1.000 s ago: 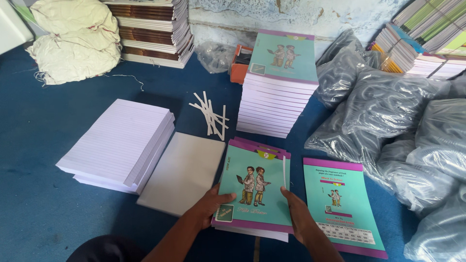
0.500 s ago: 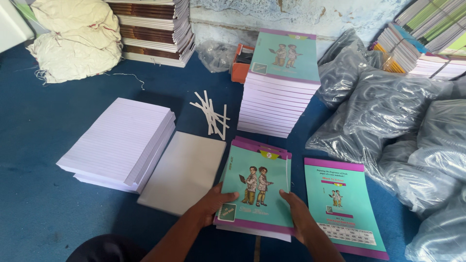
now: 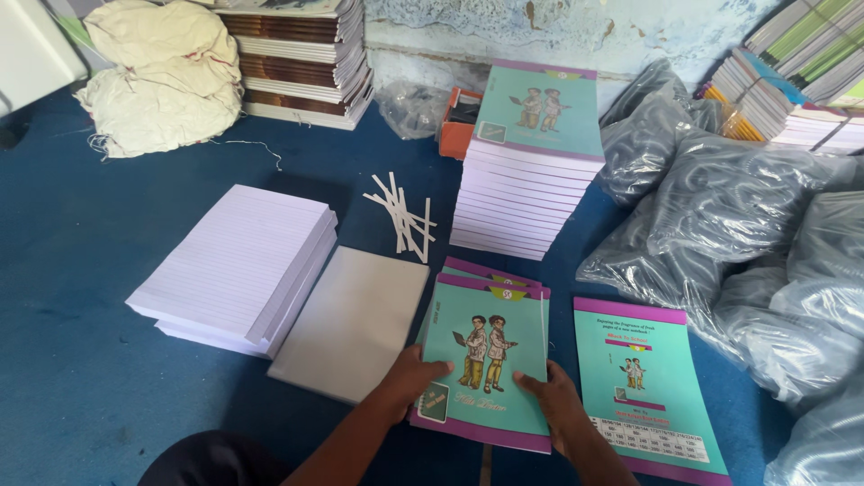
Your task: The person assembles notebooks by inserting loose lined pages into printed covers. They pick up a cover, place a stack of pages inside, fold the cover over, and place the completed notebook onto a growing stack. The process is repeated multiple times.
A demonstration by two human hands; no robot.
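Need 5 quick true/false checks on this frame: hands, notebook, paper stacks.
1. Both hands hold the notebook: left hand, right hand, notebook. True.
2. The lined paper stack lies right of the notebook. False: it lies to its left.
3. The grey sheet lies between the lined paper stack and the notebook. True.
4. The white strips lie on top of the tall notebook stack. False: they lie on the blue floor beside it.
5. A flat cover lies right of the notebook. True.

Glossy paper notebook cover point(image 3: 486, 360), matt ruled paper stack point(image 3: 238, 265), shiny plastic bags point(image 3: 747, 207), blue cloth floor point(image 3: 81, 297)
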